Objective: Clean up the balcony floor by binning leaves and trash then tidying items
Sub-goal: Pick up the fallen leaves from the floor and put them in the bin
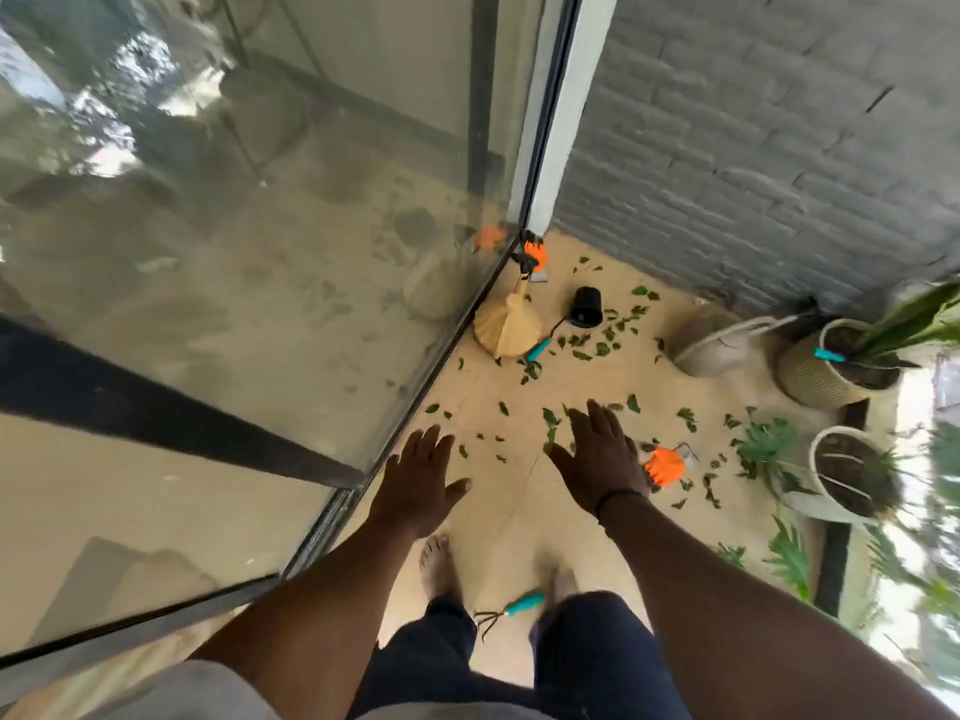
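So both hands are out in front, palms down with fingers spread flat, holding nothing: the left hand (418, 478) hangs right by the bottom track of the glass door (260, 252), and the right hand (602, 462) is a bit further out from the door, over the tan floor (509, 491). Green leaves (587, 340) are scattered all over the floor, thickest out past the hands toward the far end of the door, with more trailing off away from it toward the plants. A straw broom (506, 327) leans against the far corner of the door, an orange glove (535, 254) clipped at the top of its handle. Just beside the broom, on the side away from the door, lie a teal-handled tool (540, 348) and a tipped-over black pot (586, 306). Another orange glove (664, 465) lies on the floor just beside the right hand, on the side away from the door. A small hand rake (511, 610) with a teal handle sits between the person's bare feet. Well away from the door, along the grey brick wall (753, 148), there's a pale basket (714, 345) on its side, a woven planter (826, 368), and a white planter (841, 480).
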